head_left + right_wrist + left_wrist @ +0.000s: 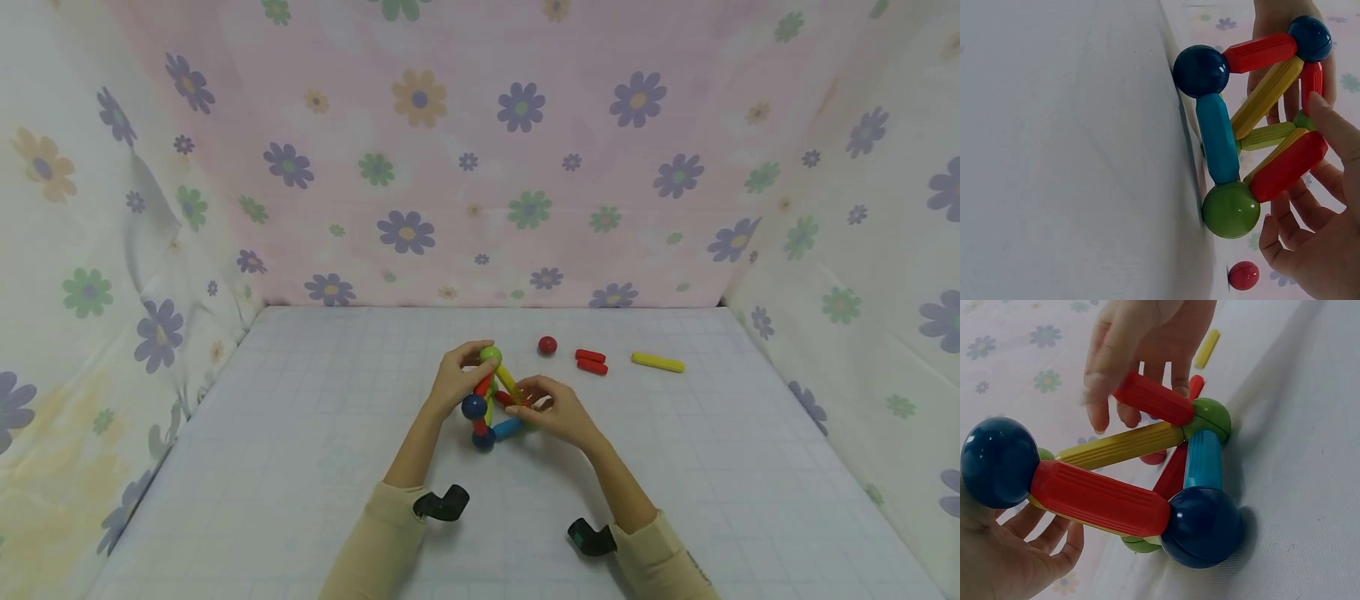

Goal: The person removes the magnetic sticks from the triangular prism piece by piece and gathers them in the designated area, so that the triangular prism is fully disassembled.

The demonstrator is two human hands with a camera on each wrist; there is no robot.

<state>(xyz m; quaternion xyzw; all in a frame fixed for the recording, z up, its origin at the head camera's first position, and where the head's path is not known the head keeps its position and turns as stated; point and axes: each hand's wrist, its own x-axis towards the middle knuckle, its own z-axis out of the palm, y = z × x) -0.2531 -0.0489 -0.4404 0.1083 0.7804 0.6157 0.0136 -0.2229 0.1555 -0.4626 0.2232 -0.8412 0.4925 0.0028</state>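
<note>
Magnetic-style rods and balls form a standing frame. The left hand (452, 382) grips the frame's upper green ball (491, 355), with fingers behind and thumb in front. From that ball run a yellow rod (508, 383) and a red rod. Lower left are two dark blue balls (997, 462) (1202, 526) joined by a red rod (1100, 499). A light blue rod (1217, 139) links the lower blue ball to a green ball (1231, 209). The right hand (558, 410) pinches the free end of a red rod (1290, 166) rising from that green ball.
Beyond the hands on the table (300, 467) lie a red ball (547, 345), two short red rods (591, 361) and, farther right, a yellow rod (657, 362). Flowered cloth (480, 192) hangs behind and on both sides.
</note>
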